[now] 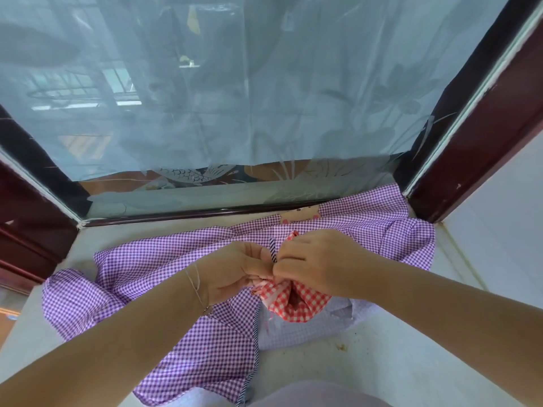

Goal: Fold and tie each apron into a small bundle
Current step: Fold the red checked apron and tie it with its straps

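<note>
Red-checked bundle hangs just below both hands, over the purple apron | left hand and right hand touch, each pinching the striped tie; tie runs upward between them | both equally near; pull apart to cinch, I judge

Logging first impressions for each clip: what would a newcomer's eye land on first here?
Both hands meet at the centre: the left hand and right hand pinch a striped tie above a red checked bundle. Beneath them a purple checked apron sprawls unfolded across the pale ledge. Behind it, a sheer curtain covers the window.
</note>
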Motion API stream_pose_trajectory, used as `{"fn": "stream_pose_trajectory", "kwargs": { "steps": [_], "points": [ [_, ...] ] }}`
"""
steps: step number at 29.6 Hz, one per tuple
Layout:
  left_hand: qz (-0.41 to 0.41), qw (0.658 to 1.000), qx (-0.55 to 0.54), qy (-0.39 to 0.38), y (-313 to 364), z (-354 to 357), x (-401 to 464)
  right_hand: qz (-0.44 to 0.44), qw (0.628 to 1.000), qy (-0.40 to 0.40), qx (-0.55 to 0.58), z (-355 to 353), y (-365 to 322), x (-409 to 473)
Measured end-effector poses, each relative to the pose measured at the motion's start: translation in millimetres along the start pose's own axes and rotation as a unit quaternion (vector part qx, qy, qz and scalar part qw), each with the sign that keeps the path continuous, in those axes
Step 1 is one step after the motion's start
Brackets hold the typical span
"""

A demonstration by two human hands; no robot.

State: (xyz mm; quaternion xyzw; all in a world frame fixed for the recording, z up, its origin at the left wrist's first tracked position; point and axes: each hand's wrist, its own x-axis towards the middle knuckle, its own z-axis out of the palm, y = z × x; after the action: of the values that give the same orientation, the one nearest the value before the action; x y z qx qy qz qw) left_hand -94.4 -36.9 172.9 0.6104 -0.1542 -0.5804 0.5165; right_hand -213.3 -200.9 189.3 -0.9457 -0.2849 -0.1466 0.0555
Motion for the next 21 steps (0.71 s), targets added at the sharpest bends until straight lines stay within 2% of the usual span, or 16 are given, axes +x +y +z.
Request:
{"fn": "stream_pose_trajectory", "kwargs": {
  "steps": [2,4,6,7,8,10,13,15,18,21],
  "points": [
    [0.034,0.998,0.055,0.013,5.0,1.4,-2.6,0.112,0.984,0.028,0.133,-2.4,-2.2,1.7],
    [0.063,0.992,0.098,0.039,7.2,2.6,-4.9,0.244,0.939,0.033,0.241,-0.1,-3.1,3.9],
    [0.103,0.978,0.169,0.073,8.9,4.0,-4.8,0.323,0.912,0.002,0.254,5.6,-1.4,5.2],
    [0.132,0.960,0.230,0.090,9.1,4.9,-4.8,0.342,0.904,-0.019,0.257,7.5,0.0,7.1],
    [0.163,0.934,0.300,0.105,6.7,6.2,-5.0,0.355,0.894,-0.043,0.270,9.9,0.4,8.7],
    [0.238,0.860,0.434,0.124,2.6,9.1,-5.1,0.374,0.875,-0.073,0.300,12.0,3.9,10.7],
    [0.366,0.702,0.592,0.151,-8.7,7.3,-2.4,0.395,0.851,-0.090,0.333,12.9,10.3,12.7],
    [0.413,0.627,0.644,0.150,-17.2,2.4,0.9,0.396,0.846,-0.114,0.338,13.5,14.1,14.2],
    [0.442,0.555,0.692,0.134,-23.0,-3.3,3.4,0.400,0.826,-0.164,0.362,15.3,17.3,16.8],
    [0.480,0.496,0.713,0.128,-17.3,-14.5,6.5,0.408,0.801,-0.175,0.401,11.8,20.0,19.4]
  ]
}}
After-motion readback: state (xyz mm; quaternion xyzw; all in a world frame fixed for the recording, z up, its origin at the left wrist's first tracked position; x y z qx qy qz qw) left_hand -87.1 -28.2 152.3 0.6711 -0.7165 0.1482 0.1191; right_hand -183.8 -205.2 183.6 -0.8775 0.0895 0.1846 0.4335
